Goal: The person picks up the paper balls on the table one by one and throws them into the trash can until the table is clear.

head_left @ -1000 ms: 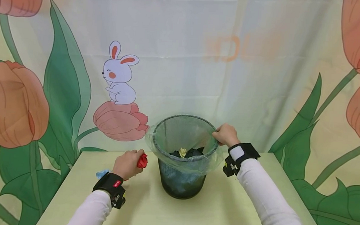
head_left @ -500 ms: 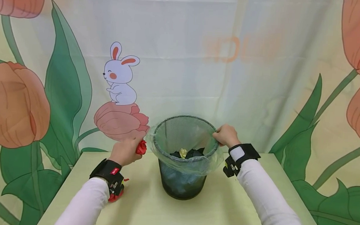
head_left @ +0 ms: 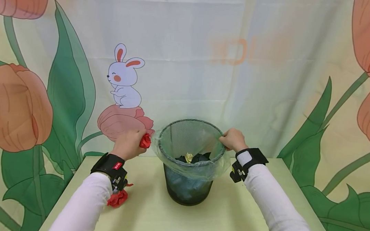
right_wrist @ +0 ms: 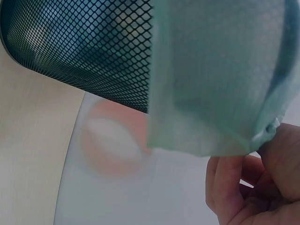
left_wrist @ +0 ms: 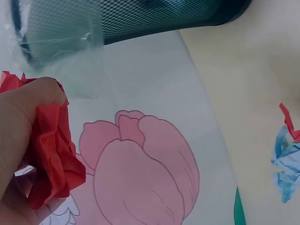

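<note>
My left hand (head_left: pixel 128 144) grips a crumpled ball of red paper (head_left: pixel 145 141), raised left of the mesh wastebasket (head_left: pixel 187 195) at about rim height. The left wrist view shows my thumb and fingers curled around the creased red paper ball (left_wrist: pixel 58 159). On the far right side, my right hand (head_left: pixel 232 139) pinches the rim, where a translucent green bin liner (head_left: pixel 198 171) folds over the outside. In the right wrist view, the liner (right_wrist: pixel 201 117) hides part of the thumb and fingertips. Black crumpled paper (head_left: pixel 200 158) and a yellow paper ball (head_left: pixel 188 157) lie inside the basket.
Another red crumpled paper (head_left: pixel 117 198) lies on the pale table (head_left: pixel 161 221), partly behind the left wrist strap. Light blue crumpled paper (left_wrist: pixel 287 164) lies beside it in the left wrist view. A printed curtain (head_left: pixel 187 60) with tulips and a rabbit hangs behind the table.
My left hand has risen and moved away from me with the red paper ball, uncovering red paper on the table. The right hand stays at the rim.
</note>
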Motion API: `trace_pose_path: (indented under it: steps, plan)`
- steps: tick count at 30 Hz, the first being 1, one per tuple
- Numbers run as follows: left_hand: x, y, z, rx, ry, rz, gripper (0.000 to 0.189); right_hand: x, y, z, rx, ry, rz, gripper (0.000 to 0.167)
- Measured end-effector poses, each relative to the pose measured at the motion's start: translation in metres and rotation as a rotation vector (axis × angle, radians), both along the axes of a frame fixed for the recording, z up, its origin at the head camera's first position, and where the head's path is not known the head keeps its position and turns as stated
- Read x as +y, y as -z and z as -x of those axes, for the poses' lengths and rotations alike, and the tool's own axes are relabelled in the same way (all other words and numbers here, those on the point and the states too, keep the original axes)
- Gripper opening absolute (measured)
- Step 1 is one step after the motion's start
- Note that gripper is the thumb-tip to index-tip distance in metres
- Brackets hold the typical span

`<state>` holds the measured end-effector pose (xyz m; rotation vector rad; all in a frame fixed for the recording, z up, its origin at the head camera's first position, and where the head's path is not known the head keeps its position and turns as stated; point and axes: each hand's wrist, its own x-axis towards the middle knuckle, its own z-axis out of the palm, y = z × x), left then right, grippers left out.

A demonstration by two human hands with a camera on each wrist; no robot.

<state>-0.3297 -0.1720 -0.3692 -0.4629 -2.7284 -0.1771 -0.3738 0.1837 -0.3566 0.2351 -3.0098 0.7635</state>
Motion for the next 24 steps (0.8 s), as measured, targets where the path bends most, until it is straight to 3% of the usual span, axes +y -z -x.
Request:
trace_pose_path:
  steps: [18,24]
  plan:
    - [0.022,-0.042,0.003,0.015,0.032,0.043,0.045,-0.001,0.0,0.0,0.008,0.006,-0.009,0.047]
    - [0.034,-0.051,0.003,0.035,0.065,0.068,0.043,-0.001,0.001,0.001,0.006,0.01,-0.006,0.047]
